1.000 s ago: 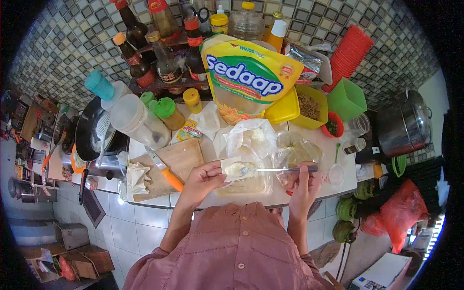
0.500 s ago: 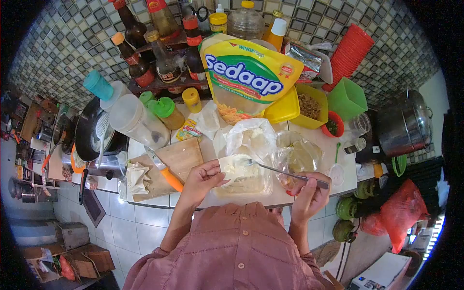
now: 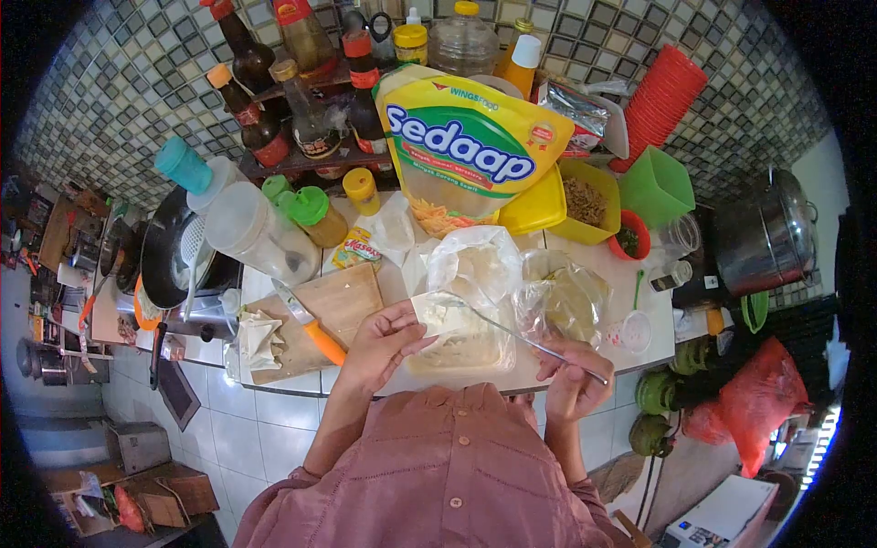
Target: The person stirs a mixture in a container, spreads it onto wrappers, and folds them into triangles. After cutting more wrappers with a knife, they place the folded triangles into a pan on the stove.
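Note:
My left hand (image 3: pixel 385 345) pinches the edge of a thin white square sheet (image 3: pixel 433 316), with pale paste smeared on it. It looks like a pastry wrapper. In my right hand (image 3: pixel 575 376) is the handle of a slim metal utensil (image 3: pixel 498 325), a spoon or fork; its head rests at the paste on the sheet. Below the sheet sits a shallow see-through container (image 3: pixel 475 358). Just behind it, a clear plastic bag (image 3: pixel 473 265) holds something pale. Another clear bag (image 3: pixel 566 290) with yellowish contents lies near my right hand.
Left of my hands, a wooden cutting board (image 3: pixel 343 297) carries an orange-handled knife (image 3: pixel 320 338) and folded white sheets (image 3: pixel 261 340). A yellow Sedaap pouch (image 3: pixel 466 137) stands behind. A yellow box (image 3: pixel 586 205) and red bowl (image 3: pixel 630 235) are at right, a black pan (image 3: pixel 169 242) far left.
My right hand has shifted slightly left and down, tilting the utensil more steeply, its head moving left across the sheet. My left hand holds the sheet in nearly the same place.

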The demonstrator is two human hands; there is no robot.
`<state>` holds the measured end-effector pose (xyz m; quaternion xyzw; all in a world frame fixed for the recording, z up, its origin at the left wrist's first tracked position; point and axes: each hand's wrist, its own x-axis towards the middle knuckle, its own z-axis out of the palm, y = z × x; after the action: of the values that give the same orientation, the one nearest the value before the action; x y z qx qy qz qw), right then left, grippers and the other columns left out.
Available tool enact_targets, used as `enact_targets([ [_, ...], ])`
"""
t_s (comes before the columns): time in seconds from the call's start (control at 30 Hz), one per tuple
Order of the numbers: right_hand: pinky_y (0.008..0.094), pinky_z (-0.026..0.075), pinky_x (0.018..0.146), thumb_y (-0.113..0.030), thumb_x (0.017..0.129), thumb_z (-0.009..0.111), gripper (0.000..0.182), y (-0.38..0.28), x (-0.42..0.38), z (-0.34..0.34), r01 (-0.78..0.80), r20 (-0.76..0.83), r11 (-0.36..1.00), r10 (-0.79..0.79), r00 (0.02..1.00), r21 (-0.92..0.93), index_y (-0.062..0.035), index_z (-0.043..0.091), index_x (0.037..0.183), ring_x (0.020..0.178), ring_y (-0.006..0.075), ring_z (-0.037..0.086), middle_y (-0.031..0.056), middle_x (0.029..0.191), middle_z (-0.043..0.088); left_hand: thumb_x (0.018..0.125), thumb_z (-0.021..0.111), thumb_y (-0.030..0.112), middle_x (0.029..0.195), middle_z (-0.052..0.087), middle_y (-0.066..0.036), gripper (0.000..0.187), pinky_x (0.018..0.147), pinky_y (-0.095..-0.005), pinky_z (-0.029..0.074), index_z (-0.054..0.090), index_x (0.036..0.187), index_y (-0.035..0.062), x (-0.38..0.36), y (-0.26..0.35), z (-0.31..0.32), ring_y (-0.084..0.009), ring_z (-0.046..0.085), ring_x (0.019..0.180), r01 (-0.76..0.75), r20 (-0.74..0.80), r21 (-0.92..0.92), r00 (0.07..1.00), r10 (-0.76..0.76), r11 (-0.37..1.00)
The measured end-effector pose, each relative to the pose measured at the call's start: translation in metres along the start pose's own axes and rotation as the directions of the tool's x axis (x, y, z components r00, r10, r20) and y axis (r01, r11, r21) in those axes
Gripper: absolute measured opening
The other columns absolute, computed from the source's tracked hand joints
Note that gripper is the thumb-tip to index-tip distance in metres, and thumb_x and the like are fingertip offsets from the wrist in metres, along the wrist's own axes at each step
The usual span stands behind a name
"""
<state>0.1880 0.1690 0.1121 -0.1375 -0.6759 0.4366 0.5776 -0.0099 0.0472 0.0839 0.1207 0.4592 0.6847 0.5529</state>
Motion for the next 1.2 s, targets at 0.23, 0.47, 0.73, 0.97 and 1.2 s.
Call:
enact_targets([
  [0.23,0.0240,0.045,0.043,-0.001,0.083,0.050,0.005,0.007,-0.006,-0.001,0.031,0.078,1.000,-0.031,0.996,-0.003,-0.0014,0.051,0.088,0.045,0.0144,0.055,0.0215,0.076,0.064,0.083,0.051,-0.006,0.104,0.059,-0.013,0.029,0.082,-0.0261,0.053,0.050,0.112,-0.0066,0.001,0.002,0.001,-0.0177,0.061,0.093,0.068,-0.006,-0.237,0.997,-0.071,0.969],
  [0.47,0.0242,0.046,0.045,-0.005,0.082,0.054,0.002,0.004,-0.001,-0.010,0.075,0.173,0.994,-0.059,0.983,-0.085,-0.0051,0.056,0.083,0.046,0.0140,0.057,0.0183,0.079,0.065,0.082,0.051,-0.007,0.101,0.059,-0.014,0.028,0.085,-0.0256,0.052,0.047,0.111,-0.0087,0.004,-0.006,-0.002,-0.0190,0.061,0.093,0.139,0.033,-0.387,0.990,-0.136,0.911],
  [0.73,0.0252,0.046,0.046,-0.015,0.078,0.064,0.009,0.000,0.007,-0.017,0.191,0.251,0.977,-0.161,0.955,-0.099,-0.0076,0.059,0.080,0.053,0.0169,0.061,0.0136,0.078,0.066,0.082,0.049,-0.009,0.104,0.056,-0.016,0.033,0.088,-0.0264,0.050,0.039,0.113,-0.0074,0.006,-0.006,0.000,-0.0238,0.059,0.097,0.183,0.057,-0.525,0.982,-0.181,0.831],
  [0.97,0.0256,0.046,0.045,-0.009,0.067,0.069,0.014,-0.015,0.016,-0.019,0.315,0.317,0.935,-0.252,0.914,-0.163,-0.0094,0.059,0.078,0.052,0.0154,0.060,0.0104,0.077,0.067,0.083,0.044,-0.010,0.109,0.055,-0.021,0.035,0.085,-0.0247,0.052,0.041,0.118,-0.0108,0.003,-0.003,0.000,-0.0248,0.058,0.101,0.201,0.101,-0.609,0.979,-0.176,0.767],
  [1.2,0.0257,0.048,0.045,-0.007,0.067,0.069,0.015,-0.023,0.022,-0.024,0.384,0.317,0.896,-0.306,0.898,-0.223,-0.0099,0.057,0.077,0.054,0.0155,0.061,0.0078,0.076,0.067,0.083,0.045,-0.009,0.107,0.056,-0.021,0.034,0.083,-0.0244,0.053,0.043,0.117,-0.0097,0.002,0.000,0.004,-0.0240,0.059,0.098,0.156,0.044,-0.547,0.986,-0.158,0.823],
])
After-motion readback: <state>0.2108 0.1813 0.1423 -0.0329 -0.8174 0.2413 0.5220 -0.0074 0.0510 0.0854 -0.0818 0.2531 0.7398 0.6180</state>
